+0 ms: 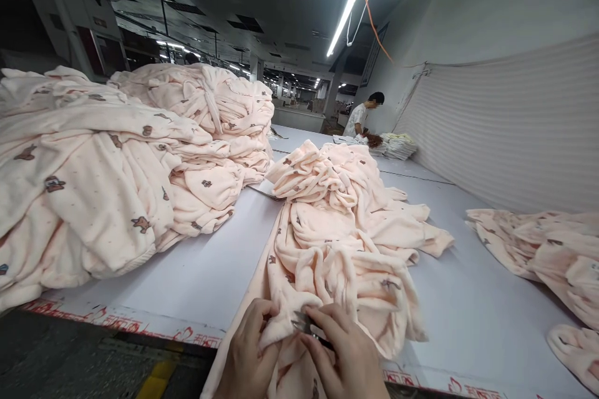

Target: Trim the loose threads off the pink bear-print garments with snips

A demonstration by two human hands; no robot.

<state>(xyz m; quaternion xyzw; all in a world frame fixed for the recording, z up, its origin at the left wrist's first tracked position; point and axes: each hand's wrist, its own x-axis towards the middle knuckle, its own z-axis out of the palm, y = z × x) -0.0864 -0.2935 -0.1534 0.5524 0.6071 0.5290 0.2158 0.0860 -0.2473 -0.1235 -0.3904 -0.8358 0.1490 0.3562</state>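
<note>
A heap of pale pink fleece garments with small brown bear prints lies in front of me on the white table. My left hand pinches a fold of the nearest garment at the table's front edge. My right hand is closed round small metal thread snips, whose blades touch the same fold, right beside my left fingers.
A tall stack of the same pink garments fills the left side of the table. More pink pieces lie at the right. A person in a white shirt works at the far end beside folded cloth. A ribbed wall runs along the right.
</note>
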